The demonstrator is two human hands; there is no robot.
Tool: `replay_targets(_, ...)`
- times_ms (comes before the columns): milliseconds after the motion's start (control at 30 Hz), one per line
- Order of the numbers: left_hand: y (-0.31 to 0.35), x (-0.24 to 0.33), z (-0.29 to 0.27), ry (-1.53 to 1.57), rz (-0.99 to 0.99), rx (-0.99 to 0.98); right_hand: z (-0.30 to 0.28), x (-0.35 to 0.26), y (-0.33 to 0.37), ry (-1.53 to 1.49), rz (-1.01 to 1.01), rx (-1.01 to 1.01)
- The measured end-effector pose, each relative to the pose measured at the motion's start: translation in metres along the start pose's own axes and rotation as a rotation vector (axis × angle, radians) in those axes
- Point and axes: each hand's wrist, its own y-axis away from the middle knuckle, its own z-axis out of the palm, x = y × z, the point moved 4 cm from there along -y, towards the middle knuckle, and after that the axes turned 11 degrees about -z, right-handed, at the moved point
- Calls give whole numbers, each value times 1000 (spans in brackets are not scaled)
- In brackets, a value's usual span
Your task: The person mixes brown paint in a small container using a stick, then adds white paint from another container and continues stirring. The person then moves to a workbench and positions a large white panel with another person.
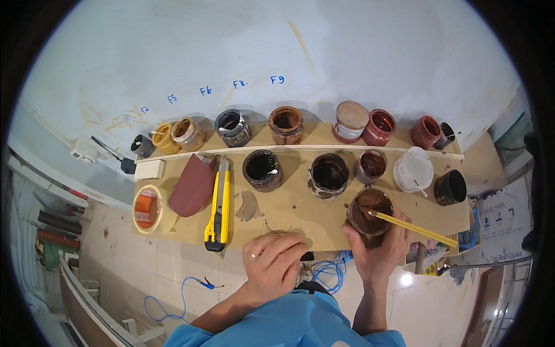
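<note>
My right hand (383, 250) is wrapped round a small jar (354, 217) of brown paint near the table's front edge. A pair of thin yellow sticks (413, 226) slants across the jar's rim, with brown paint on the tips; the other ends reach out to the right. At the front edge, left of the jar, my left hand (274, 260) has its fingers curled in, a ring on one of them. Whatever it may hold is hidden. Beyond that hand lies a yellow utility knife (218, 202). Two dark paint jars (328, 175) (263, 170) stand behind my hands.
Several stained paint jars (286, 125) line a raised ledge against the wall. On the table (295, 222) are a tape roll (154, 209), maroon sandpaper (193, 186), a white tub (413, 169) and a black cup (450, 187). A blue hose (332, 272) lies on the floor.
</note>
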Motion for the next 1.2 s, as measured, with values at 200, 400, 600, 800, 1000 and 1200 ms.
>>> replay_targets(200,1,-5,2,29,28,-25,-1,-2,-6,28,-16,18)
replay_targets(400,4,-6,4,-30,89,-37,0,3,-7,23,14,35)
replay_targets(600,7,-7,6,-84,114,-4,0,3,-5,15,20,25)
replay_targets(800,8,-7,7,-111,102,-1,-1,4,-4,0,29,19)
replay_targets(1000,12,-8,8,-117,79,-27,-3,5,-4,16,13,31)
replay_targets(1200,11,-7,8,-122,85,-10,-3,5,-3,-8,24,37)
